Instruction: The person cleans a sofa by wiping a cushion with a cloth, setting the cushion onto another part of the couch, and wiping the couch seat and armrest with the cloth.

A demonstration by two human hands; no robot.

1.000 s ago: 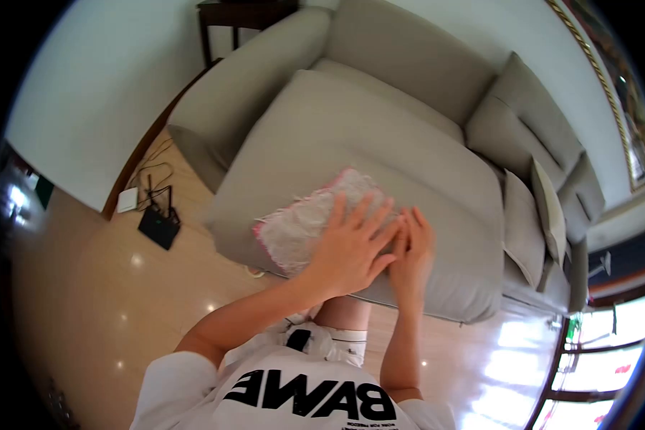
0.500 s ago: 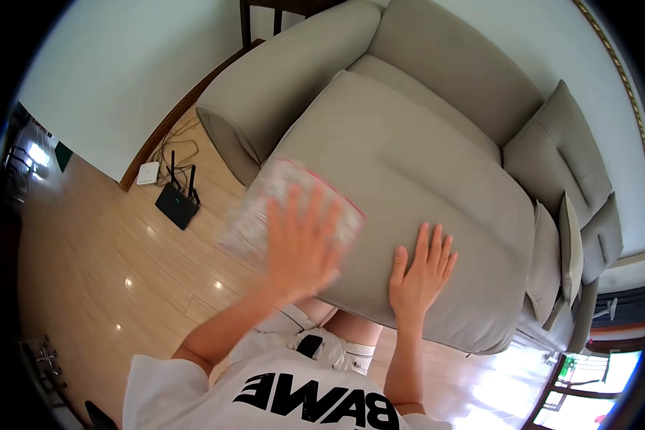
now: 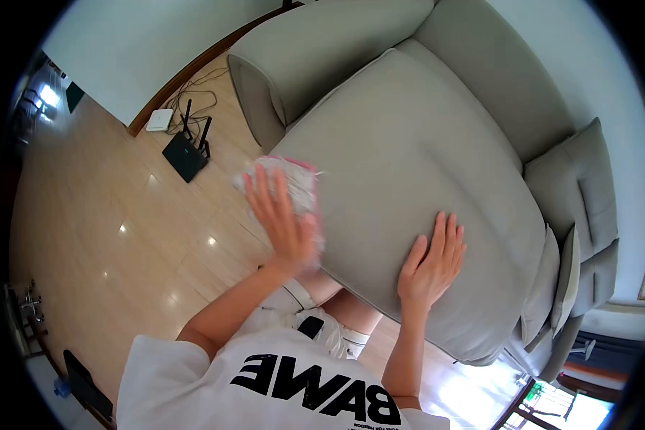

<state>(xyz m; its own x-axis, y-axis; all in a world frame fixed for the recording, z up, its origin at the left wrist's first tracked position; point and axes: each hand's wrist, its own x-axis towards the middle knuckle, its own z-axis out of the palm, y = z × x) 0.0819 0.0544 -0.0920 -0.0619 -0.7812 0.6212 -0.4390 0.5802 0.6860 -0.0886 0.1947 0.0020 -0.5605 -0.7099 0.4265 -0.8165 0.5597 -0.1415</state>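
Grey upholstery covers the sofa (image 3: pixel 416 136), whose broad seat stretches out in front of the person. At the seat's left edge is a whitish, shaggy cloth (image 3: pixel 302 183) with a pink border, lying under the left hand (image 3: pixel 285 228). Part of the cloth reaches past the edge, above the floor (image 3: pixel 143 236). The left hand is flat on top of it, fingers stretched out and slightly apart, pressing rather than gripping; its outline is a little blurred.

The right hand (image 3: pixel 431 266) rests palm down on the seat, well apart from the cloth, near the front edge. Its fingers are straight and close together, the thumb set away from them, and it holds nothing.

On the pale, glossy floor to the left lie a black router (image 3: pixel 185 158) with raised antennas, a small white box (image 3: pixel 160 120) beside it and a tangle of cables (image 3: pixel 206 97) near the wall (image 3: pixel 158 43). Cushions (image 3: pixel 541 287) lean together on the sofa's right side. The person wears a white T-shirt (image 3: pixel 186 394) with large black lettering and stands against the seat's front edge.
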